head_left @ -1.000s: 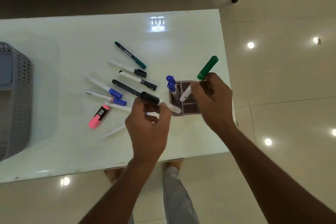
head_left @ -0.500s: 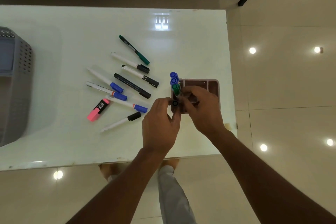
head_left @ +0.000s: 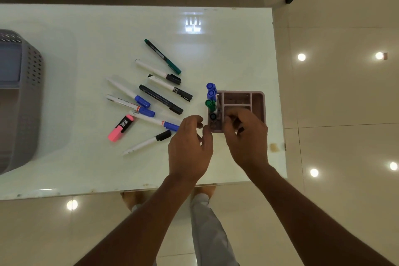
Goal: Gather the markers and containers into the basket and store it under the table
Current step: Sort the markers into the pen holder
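Note:
A mauve compartment organizer stands near the table's right edge. Two blue-capped markers, a green-capped marker and a black-capped marker stand upright in its left slots. My left hand is just left of the organizer's near corner, fingers apart and holding nothing. My right hand covers the organizer's near part with bent, blurred fingers; whether it grips anything is unclear. Several loose markers and a pink highlighter lie on the table to the left.
A grey perforated basket sits at the table's far left, partly out of frame. The white table ends close to my body and just right of the organizer. A small tan scrap lies by the right edge.
The green marker from my right hand and the black-capped marker from my left hand now stand in the organizer. My left hand has let go and drawn back slightly.

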Demonstrator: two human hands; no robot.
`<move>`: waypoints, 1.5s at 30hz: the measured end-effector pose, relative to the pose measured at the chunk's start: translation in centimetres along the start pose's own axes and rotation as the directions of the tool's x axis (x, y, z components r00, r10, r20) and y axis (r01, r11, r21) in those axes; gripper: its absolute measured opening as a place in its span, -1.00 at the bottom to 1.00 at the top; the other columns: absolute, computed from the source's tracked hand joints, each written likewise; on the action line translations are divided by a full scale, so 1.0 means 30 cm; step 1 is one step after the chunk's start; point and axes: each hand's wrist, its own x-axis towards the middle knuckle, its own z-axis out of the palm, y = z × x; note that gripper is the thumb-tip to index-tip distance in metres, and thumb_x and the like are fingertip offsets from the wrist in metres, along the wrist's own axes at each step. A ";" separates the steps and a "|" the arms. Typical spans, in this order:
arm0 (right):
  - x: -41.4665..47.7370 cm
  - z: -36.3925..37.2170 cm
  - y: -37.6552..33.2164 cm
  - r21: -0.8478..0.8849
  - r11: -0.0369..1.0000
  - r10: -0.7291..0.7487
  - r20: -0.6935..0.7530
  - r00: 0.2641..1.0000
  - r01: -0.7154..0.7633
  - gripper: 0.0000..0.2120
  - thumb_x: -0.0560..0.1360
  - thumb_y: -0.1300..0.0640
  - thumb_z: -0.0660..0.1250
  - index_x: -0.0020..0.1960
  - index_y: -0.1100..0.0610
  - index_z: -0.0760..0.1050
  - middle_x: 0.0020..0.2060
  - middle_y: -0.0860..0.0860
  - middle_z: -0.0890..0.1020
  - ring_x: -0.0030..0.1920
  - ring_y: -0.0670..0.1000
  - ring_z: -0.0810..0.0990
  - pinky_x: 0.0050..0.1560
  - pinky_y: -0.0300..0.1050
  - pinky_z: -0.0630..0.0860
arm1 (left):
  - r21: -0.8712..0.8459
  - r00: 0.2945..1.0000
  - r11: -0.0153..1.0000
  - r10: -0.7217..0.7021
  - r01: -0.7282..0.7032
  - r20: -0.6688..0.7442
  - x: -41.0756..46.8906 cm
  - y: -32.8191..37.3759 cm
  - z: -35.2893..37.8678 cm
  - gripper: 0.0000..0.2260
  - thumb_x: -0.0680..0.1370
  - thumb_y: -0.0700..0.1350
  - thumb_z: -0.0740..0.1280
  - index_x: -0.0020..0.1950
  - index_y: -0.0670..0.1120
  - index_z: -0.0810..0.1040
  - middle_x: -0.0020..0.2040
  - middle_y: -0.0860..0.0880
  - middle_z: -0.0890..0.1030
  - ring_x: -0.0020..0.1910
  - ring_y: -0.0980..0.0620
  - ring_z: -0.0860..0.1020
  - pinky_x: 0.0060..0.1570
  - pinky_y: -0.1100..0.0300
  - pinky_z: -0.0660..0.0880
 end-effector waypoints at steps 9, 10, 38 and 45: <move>-0.176 0.186 -0.171 0.132 0.962 0.198 0.268 0.943 -0.240 -0.97 0.54 0.15 0.33 -0.06 0.08 0.55 -0.24 -0.09 0.61 -0.28 -0.10 0.57 -0.21 -0.28 0.55 | 0.117 0.998 0.992 -0.046 0.051 -0.042 -0.018 -0.215 -0.104 -0.85 0.58 -0.09 0.29 0.11 -0.09 0.54 -0.02 -0.01 0.64 -0.17 0.06 0.57 -0.19 0.25 0.42; -0.176 0.230 -0.191 0.122 0.928 0.300 0.310 0.902 -0.351 -0.97 0.55 0.14 0.33 -0.05 0.06 0.55 -0.22 -0.12 0.61 -0.26 -0.12 0.58 -0.18 -0.32 0.55 | 0.144 0.998 0.988 -0.056 0.061 -0.041 -0.016 -0.244 -0.116 -0.83 0.58 -0.09 0.29 0.13 -0.10 0.54 0.01 -0.02 0.63 -0.12 0.04 0.59 -0.16 0.26 0.42; -0.156 0.287 -0.318 0.468 0.696 0.655 -0.102 0.749 -0.545 -0.87 0.49 0.09 0.43 0.02 0.08 0.55 -0.21 -0.17 0.63 -0.21 -0.23 0.60 -0.19 -0.51 0.47 | 0.199 0.889 0.886 0.358 -0.420 0.285 0.255 -0.332 -0.178 -0.69 0.56 -0.25 0.28 0.30 -0.13 0.51 0.23 -0.07 0.53 0.20 -0.03 0.49 0.17 0.13 0.46; -0.127 0.090 -0.336 0.456 0.860 0.371 -0.251 0.894 -0.229 -0.81 0.50 0.18 0.42 0.09 0.12 0.52 -0.11 -0.26 0.60 -0.16 -0.21 0.62 -0.31 -0.36 0.56 | 0.397 0.848 0.767 0.353 -0.505 0.397 0.293 -0.297 -0.140 -0.82 0.51 -0.25 0.34 0.09 -0.10 0.59 -0.01 -0.05 0.58 0.02 -0.07 0.47 -0.02 0.03 0.47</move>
